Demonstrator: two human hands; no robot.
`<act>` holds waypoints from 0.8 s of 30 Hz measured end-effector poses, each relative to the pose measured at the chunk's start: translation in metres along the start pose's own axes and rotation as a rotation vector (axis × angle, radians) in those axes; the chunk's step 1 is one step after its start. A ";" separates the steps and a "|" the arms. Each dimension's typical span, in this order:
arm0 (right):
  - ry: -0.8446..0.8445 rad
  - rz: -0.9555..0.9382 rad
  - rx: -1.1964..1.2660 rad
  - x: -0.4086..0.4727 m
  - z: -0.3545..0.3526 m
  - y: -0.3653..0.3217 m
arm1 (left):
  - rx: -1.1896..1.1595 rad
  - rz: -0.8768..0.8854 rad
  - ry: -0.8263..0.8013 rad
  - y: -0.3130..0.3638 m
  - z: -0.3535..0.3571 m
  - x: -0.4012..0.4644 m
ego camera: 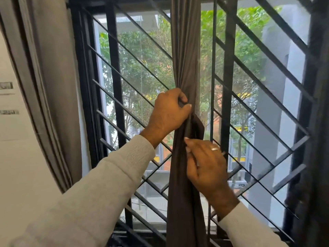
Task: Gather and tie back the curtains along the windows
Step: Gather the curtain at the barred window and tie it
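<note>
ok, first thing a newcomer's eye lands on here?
The dark brown curtain bunched into a rope at centre frame, with the left hand gripping it above and the ringed right hand pinching it just below. Behind it, the black diagonal window grille fills the view.

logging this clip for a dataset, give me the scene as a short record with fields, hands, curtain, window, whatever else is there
setting: indoors at a window with a black diagonal grille
main item: dark brown curtain, gathered into a narrow bundle at the middle of the window
left hand: clenched around the bundle, upper grip
right hand: lower on the bundle, pinching the fabric; ring on one finger
tie state: a fold or loop bulges between the hands; cannot tell if knotted
other curtain: grey curtain hanging at the left edge
clothing: light knit sleeves
outside: trees and buildings
</note>
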State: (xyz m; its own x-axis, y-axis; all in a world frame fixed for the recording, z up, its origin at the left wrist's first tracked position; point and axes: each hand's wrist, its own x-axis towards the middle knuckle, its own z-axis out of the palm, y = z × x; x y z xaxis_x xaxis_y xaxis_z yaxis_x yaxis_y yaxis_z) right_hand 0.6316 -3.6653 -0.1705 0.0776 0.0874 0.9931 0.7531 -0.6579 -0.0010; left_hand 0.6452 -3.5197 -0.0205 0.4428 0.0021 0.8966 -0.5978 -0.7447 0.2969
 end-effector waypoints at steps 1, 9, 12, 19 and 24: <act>0.070 0.071 0.028 0.003 -0.004 0.000 | -0.005 0.001 -0.006 -0.001 0.000 0.001; 0.037 0.691 0.352 0.055 -0.011 0.020 | 0.006 0.027 -0.020 -0.002 0.002 0.000; 0.027 0.675 0.427 0.061 -0.009 0.020 | 0.008 0.048 -0.026 0.000 0.006 -0.001; -0.162 0.666 0.540 0.076 -0.009 0.019 | -0.158 -0.043 -0.086 0.009 0.005 0.002; -0.082 0.701 0.492 0.082 -0.010 0.028 | -0.706 -0.236 -0.502 -0.001 -0.013 0.003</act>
State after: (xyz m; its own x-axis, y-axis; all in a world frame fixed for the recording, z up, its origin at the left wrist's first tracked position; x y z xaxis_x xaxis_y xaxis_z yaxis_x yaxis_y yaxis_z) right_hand 0.6527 -3.6837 -0.0884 0.6630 -0.1519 0.7331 0.7101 -0.1826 -0.6800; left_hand 0.6384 -3.5105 -0.0142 0.7475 -0.3123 0.5862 -0.6522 -0.1778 0.7369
